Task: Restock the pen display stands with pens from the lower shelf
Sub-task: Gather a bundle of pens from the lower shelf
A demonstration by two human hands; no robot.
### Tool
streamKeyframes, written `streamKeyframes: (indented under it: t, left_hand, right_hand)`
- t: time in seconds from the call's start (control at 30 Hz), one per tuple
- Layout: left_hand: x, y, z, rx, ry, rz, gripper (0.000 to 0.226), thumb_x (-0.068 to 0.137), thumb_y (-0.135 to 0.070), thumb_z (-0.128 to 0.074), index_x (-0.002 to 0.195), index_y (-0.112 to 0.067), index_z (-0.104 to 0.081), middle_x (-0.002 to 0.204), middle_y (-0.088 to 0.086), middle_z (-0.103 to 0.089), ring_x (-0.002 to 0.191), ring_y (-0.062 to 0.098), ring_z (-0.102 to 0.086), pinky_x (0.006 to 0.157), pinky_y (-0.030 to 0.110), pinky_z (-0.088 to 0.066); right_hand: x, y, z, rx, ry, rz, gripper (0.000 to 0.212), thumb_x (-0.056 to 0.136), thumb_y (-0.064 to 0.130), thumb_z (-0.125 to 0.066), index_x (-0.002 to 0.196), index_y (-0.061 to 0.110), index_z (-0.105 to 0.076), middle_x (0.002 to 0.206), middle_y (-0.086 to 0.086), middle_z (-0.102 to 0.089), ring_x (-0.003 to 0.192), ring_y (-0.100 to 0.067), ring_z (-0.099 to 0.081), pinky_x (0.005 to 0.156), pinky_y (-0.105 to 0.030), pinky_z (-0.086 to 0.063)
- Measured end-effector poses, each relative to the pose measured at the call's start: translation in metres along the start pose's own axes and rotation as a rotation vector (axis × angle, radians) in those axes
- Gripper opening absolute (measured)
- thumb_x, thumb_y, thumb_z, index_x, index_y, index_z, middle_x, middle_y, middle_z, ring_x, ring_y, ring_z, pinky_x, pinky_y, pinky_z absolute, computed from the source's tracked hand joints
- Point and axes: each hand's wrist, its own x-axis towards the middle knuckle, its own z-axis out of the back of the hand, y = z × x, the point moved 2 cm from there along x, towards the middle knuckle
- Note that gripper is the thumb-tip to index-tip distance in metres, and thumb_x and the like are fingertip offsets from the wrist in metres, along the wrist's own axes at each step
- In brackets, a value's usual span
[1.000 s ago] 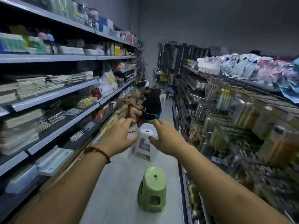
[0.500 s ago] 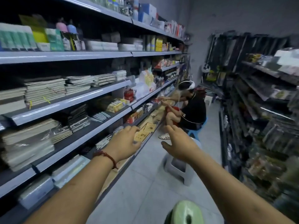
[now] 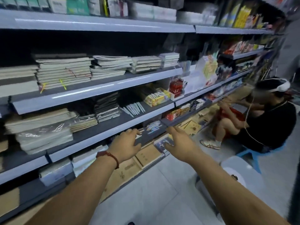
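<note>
Loose white pens (image 3: 134, 109) flat on grey shelf (image 3: 110, 123)

Shelf front edges (image 3: 103, 88): pale blue-grey. Shelf decks: dark grey.
Pens (image 3: 134, 108), toward the right end of one shelf: white.
Packets (image 3: 156, 96), beside the pens: yellow.
Pen display stand (image 3: 176, 87), just right of the packets: red.
Bracelet (image 3: 108, 155): dark red.
Boxes (image 3: 129, 168), bottom shelf: plain brown.
Floor (image 3: 154, 192): pale grey tiles.
Near stool (image 3: 238, 171): white.
Far stool (image 3: 248, 153): blue.

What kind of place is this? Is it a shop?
Most likely a stationery shop. Long shelves hold stacks of notebooks, loose white pens lie on one shelf, and what looks like a red stand of pens sits further along.
</note>
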Motion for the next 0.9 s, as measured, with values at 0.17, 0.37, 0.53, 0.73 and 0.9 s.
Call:
streamKeyframes:
  t: [0.17,0.37,0.53,0.73,0.9]
  left_hand:
    - [0.097,0.034,-0.025,-0.007,0.011,0.057,0.057,0.091,-0.048,-0.054,0.140,-0.020,-0.051,0.137,0.008,-0.058,0.122,0.031,-0.060,0.100,0.045,-0.051]
    - [0.196,0.046,-0.069,-0.067,0.074,0.096,0.051,0.094,-0.041,-0.063,0.140,-0.022,-0.051,0.137,0.006,-0.060,0.123,0.029,-0.059,0.100,0.043,-0.051]
    - [0.258,0.043,-0.096,-0.116,0.120,0.138,0.055,0.096,-0.039,-0.067,0.145,-0.021,-0.050,0.143,0.006,-0.058,0.127,0.030,-0.057,0.106,0.043,-0.049]
    - [0.313,0.046,-0.127,-0.120,0.100,0.323,0.054,0.097,-0.043,-0.065,0.144,-0.022,-0.051,0.142,0.002,-0.059,0.127,0.027,-0.058,0.105,0.039,-0.048]
    - [0.351,0.013,-0.167,-0.215,0.049,0.550,0.052,0.092,-0.042,-0.069,0.137,-0.019,-0.058,0.140,0.003,-0.062,0.127,0.027,-0.058,0.107,0.037,-0.047]
  right_hand:
    - [0.106,-0.039,-0.026,0.022,0.021,0.009,0.062,0.096,0.038,-0.063,0.150,0.018,-0.040,0.143,-0.011,-0.051,0.123,-0.032,-0.054,0.098,-0.044,-0.051]
    - [0.203,-0.088,-0.048,0.076,0.104,-0.017,0.060,0.089,0.043,-0.066,0.142,0.027,-0.044,0.132,-0.008,-0.058,0.116,-0.032,-0.059,0.093,-0.049,-0.055]
    - [0.261,-0.129,-0.061,0.087,0.182,0.005,0.059,0.090,0.037,-0.070,0.142,0.023,-0.046,0.133,-0.009,-0.061,0.116,-0.032,-0.060,0.093,-0.041,-0.055]
    - [0.335,-0.188,-0.078,0.096,0.283,0.118,0.052,0.089,0.026,-0.071,0.139,0.022,-0.055,0.134,-0.003,-0.064,0.115,-0.025,-0.065,0.093,-0.030,-0.052]
    - [0.392,-0.258,-0.093,0.065,0.414,0.263,0.054,0.091,0.030,-0.071,0.140,0.017,-0.052,0.128,-0.011,-0.066,0.111,-0.031,-0.067,0.093,-0.041,-0.057]
